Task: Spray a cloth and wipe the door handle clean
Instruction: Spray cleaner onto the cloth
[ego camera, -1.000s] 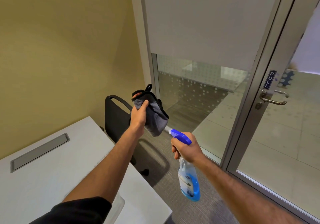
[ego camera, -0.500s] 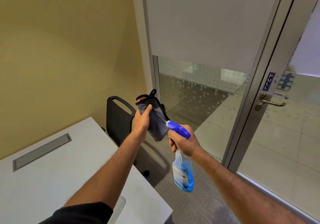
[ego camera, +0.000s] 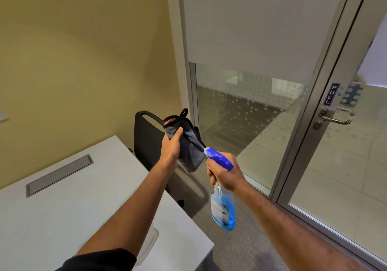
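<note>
Head view: left hand [ego camera: 170, 147] gripped the grey cloth [ego camera: 189, 150] at frame centre, right hand [ego camera: 225, 175] clenched round the spray bottle [ego camera: 223, 212], nozzle touching the cloth. Door handle [ego camera: 333, 118] sat at right edge, well apart, under the PULL sign [ego camera: 331, 94].

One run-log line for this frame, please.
left hand: holds grey cloth | right hand: spray bottle nozzle at cloth | door handle: untouched

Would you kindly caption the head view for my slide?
Right hand aims blue spray bottle at grey cloth in left hand.
</note>
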